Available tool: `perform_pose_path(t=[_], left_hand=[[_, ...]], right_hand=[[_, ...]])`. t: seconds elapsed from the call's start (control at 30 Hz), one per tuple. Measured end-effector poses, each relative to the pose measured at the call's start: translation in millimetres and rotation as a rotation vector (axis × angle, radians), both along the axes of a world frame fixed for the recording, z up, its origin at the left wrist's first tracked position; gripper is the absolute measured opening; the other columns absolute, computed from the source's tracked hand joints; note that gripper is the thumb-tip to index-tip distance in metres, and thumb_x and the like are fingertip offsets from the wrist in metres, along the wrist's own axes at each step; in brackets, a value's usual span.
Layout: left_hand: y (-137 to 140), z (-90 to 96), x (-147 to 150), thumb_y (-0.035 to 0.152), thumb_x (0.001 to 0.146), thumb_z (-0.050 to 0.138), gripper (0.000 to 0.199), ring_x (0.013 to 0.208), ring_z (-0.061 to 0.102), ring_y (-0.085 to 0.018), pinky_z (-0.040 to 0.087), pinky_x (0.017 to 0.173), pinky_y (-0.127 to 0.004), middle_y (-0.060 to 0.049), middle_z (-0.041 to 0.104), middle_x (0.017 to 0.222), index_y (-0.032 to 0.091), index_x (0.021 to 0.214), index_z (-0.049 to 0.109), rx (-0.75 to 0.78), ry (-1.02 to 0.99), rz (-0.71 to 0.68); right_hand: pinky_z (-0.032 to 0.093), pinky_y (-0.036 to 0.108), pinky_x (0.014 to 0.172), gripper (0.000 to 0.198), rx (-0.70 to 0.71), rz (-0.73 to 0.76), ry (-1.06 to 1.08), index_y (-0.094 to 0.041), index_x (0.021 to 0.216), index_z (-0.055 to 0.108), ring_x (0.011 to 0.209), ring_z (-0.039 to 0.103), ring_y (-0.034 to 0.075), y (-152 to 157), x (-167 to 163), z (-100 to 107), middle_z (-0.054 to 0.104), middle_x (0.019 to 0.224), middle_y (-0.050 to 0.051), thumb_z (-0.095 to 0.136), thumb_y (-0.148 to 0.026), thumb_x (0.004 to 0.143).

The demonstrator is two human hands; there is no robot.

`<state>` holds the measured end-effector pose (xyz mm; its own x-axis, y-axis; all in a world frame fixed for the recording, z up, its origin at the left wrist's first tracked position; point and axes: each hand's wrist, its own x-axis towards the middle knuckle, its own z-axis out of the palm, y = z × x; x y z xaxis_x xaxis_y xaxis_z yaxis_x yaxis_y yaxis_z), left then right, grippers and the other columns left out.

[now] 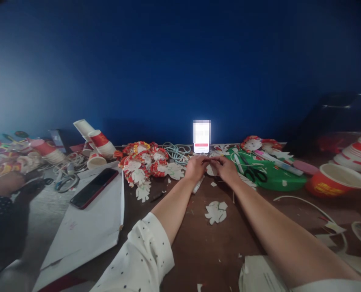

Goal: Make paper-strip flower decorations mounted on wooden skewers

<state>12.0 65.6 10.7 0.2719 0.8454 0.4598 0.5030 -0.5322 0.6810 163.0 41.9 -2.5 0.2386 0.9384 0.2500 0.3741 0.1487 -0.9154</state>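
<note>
My left hand [196, 168] and my right hand [228, 169] meet over the far side of the brown table [204, 251], fingertips pinched close together. What they hold, if anything, is too small and dark to make out. Just behind them a lit phone [201, 136] stands upright. Below my fingers lies a white paper scrap [213, 184]. Nearer to me is a white leaf-shaped paper cutout [216, 212]. Left of my left hand sits a pile of red and white crafts [143, 160] with paper cutouts [174, 171] around it.
Right of my hands lie a green sheet [285, 178], black-handled scissors [256, 176] and a red paper bowl [337, 180]. On the left, a dark phone [94, 188] rests on a white board [76, 231]. Stacked paper cups [101, 144] stand behind it. Another person's arm [5, 186] is at far left.
</note>
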Motion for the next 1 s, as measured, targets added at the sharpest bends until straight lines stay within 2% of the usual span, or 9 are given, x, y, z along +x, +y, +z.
perform_pose_path(t=[0.17, 0.63, 0.87, 1.0], left_hand=[[-0.9, 2.4, -0.7, 0.008, 0.082, 0.070, 0.016, 0.097, 0.066, -0.019, 0.051, 0.091, -0.031, -0.004, 0.075, 0.095, 0.020, 0.090, 0.077, -0.001, 0.014, 0.005], [-1.9, 3.0, 0.1, 0.010, 0.082, 0.068, 0.014, 0.097, 0.065, -0.019, 0.051, 0.091, -0.031, -0.004, 0.073, 0.095, 0.019, 0.090, 0.074, -0.005, 0.065, -0.002], [-1.0, 1.2, -0.4, 0.008, 0.081, 0.067, 0.016, 0.095, 0.064, -0.019, 0.051, 0.089, -0.031, -0.004, 0.071, 0.093, 0.019, 0.090, 0.074, -0.003, 0.042, -0.021], [1.1, -4.0, 1.6, 0.007, 0.081, 0.067, 0.021, 0.096, 0.065, -0.018, 0.053, 0.091, -0.032, -0.006, 0.071, 0.100, 0.018, 0.097, 0.074, -0.017, -0.013, -0.053]], right_hand=[[0.051, 0.035, 0.071, 0.032, -0.033, -0.019, -0.022, -0.022, 0.092, 0.079, 0.079, 0.068, 0.024, -0.6, -0.3, 0.6, 0.077, 0.087, 0.006, 0.066, -0.045, 0.076], [0.051, 0.036, 0.072, 0.031, -0.022, -0.031, -0.071, -0.022, 0.089, 0.078, 0.076, 0.067, 0.024, 5.1, 4.5, -6.2, 0.076, 0.081, 0.004, 0.066, -0.048, 0.075], [0.051, 0.038, 0.076, 0.025, -0.029, -0.030, -0.040, -0.022, 0.085, 0.078, 0.079, 0.067, 0.024, 0.3, 1.2, 3.0, 0.076, 0.082, 0.005, 0.069, -0.041, 0.072], [0.051, 0.038, 0.080, 0.021, -0.041, -0.064, -0.009, -0.021, 0.084, 0.076, 0.082, 0.068, 0.024, -3.0, -1.4, 10.7, 0.076, 0.085, 0.005, 0.068, -0.036, 0.072]])
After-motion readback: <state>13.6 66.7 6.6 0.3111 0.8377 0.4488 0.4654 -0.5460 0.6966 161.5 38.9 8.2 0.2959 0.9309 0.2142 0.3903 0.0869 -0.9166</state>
